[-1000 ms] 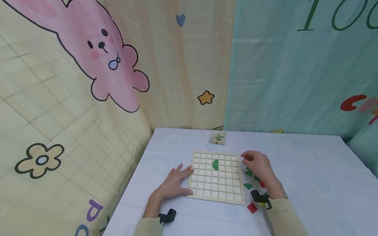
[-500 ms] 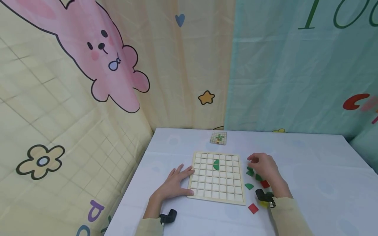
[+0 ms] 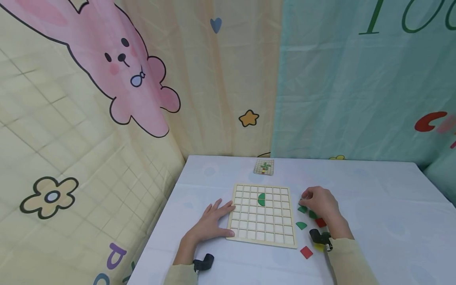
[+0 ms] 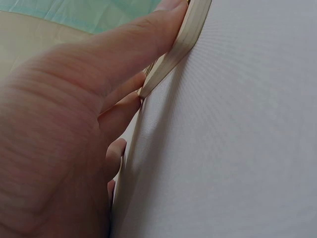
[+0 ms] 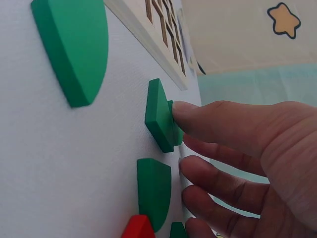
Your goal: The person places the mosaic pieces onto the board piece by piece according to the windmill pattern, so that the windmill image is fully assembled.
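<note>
A square board with a white grid (image 3: pixel 262 243) lies on the table, and two green quarter-circle pieces (image 3: pixel 261 196) form a half-disc in it. My left hand (image 3: pixel 208 226) rests spread at its left side, thumb on the front corner and fingertips on the left rim. Right of the board, my right hand (image 3: pixel 322 204) pinches a green piece (image 5: pixel 178 130) between thumb and index finger, low over the table. Another green piece (image 5: pixel 157 116) stands in front of it in the right wrist view and partly hides it.
Several loose pieces lie around the right hand: a green quarter-circle (image 3: pixel 301 225), a red square (image 3: pixel 306 252), another red piece (image 3: pixel 320 222) and a yellow piece (image 3: pixel 319 247) partly under the wrist. A small pattern card (image 3: pixel 264 167) lies behind the board. Printed curtains (image 3: pixel 228 79) hang behind the table.
My right hand has moved away from the board's right edge, rightward and slightly down, to the green pieces. The left hand has stayed on the board.
</note>
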A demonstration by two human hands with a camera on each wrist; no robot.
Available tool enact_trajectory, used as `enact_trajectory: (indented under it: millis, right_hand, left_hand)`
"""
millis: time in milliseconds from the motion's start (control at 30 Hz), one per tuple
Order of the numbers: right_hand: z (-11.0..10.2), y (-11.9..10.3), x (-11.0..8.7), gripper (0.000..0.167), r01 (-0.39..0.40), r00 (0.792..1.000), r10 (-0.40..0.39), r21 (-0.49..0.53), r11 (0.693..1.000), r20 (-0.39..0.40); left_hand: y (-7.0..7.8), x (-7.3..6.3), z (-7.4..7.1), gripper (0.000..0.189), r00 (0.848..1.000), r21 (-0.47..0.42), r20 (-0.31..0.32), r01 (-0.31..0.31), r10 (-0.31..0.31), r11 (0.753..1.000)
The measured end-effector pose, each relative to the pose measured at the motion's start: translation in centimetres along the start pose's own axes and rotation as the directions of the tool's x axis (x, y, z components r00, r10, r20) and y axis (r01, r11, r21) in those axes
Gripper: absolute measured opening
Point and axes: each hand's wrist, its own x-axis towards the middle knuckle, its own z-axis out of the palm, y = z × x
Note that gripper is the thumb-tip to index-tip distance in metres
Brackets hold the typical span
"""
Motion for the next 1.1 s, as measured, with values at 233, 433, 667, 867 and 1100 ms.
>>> enact_trajectory:
  millis: [233,433,667,867,1100]
  right_hand:
    - [0.06,0.03,0.28,0.021,-0.002,1.0,0.002,-0.003,1.0,0.013]
    - [0.07,-0.23,0.16,0.019,0.035,0.999,-0.035,0.008,0.999,0.019]
    - [0.14,-0.38,0.29,0.017,0.072,0.997,-0.072,0.015,0.997,0.008]
    - [0.28,-0.29,0.35,0.016,0.075,0.997,-0.075,0.032,0.997,0.014]
    - [0.43,-0.26,0.38,0.016,0.084,0.996,-0.085,0.054,0.995,0.013]
  left_hand:
    - [0.12,0.05,-0.1,0.092,1.0,0.001,0.001,0.0,0.0,1.0]
    - [0.13,-0.03,-0.15,0.093,1.0,-0.001,0.006,0.012,-0.012,1.0]
    - [0.07,-0.07,-0.06,0.094,1.0,-0.006,0.004,0.008,-0.008,1.0]
    - [0.18,-0.02,-0.01,0.094,1.0,-0.006,0.004,0.014,-0.014,1.0]
    - [0.12,0.08,-0.02,0.093,1.0,-0.002,0.002,0.006,-0.006,1.0]
